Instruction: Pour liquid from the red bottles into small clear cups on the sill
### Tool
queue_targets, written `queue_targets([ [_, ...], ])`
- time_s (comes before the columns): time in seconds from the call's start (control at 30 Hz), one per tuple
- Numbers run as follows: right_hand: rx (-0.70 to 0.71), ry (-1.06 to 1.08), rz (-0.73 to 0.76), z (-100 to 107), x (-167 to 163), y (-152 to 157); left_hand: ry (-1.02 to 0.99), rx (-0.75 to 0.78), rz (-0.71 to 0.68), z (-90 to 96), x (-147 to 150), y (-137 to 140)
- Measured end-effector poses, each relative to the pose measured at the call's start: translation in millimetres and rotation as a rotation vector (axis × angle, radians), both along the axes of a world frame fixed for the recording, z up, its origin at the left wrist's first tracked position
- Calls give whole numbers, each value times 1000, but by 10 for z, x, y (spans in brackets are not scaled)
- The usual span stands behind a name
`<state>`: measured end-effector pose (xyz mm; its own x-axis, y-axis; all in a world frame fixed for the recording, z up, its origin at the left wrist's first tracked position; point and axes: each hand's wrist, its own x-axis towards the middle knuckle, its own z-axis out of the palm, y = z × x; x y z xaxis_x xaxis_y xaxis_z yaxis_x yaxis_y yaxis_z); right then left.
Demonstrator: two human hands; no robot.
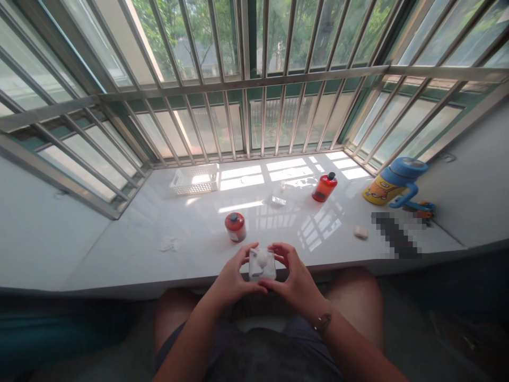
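Note:
Between my two hands, at the front edge of the white sill, is a small clear square box (262, 271) with a round white thing inside; what that is I cannot make out. My left hand (237, 273) curves round the box's left side, thumb at its near edge. From the right, my right hand (293, 271) grips it the same way, and the two thumbs meet in front. Just beyond the left fingertips stands a red bottle (235, 228) with a dark cap.
Farther back are a white perforated basket (194, 179), a small shiny packet (279, 200) and a second red bottle (324, 188). To the right are a blue and yellow flask (392, 183) and a small pinkish block (360, 232). Metal window bars (264, 119) enclose the sill (131, 249).

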<state>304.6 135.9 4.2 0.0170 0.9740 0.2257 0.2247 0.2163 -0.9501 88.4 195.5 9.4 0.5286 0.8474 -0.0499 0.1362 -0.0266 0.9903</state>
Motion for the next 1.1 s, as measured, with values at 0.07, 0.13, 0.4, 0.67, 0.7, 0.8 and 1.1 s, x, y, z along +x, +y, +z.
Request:
queue_targets([
  [0.07,-9,22,66,33,29,-29,18,-21,35,1,21,-19],
  [0.13,1,54,129,65,60,-54,33,-21,71,13,52,-38],
  [0.4,-28,135,147,28,118,-80,85,77,156,4,100,-24],
  [0.67,-41,251,81,16,88,-77,162,119,101,11,62,-24],
  [0.7,-52,259,116,18,84,-83,165,125,105,15,72,-29],
  [0.8,-58,265,145,7,76,-95,174,145,124,14,92,-39],
  [1.1,-48,233,142,50,97,-107,188,154,112,34,88,-40],
])
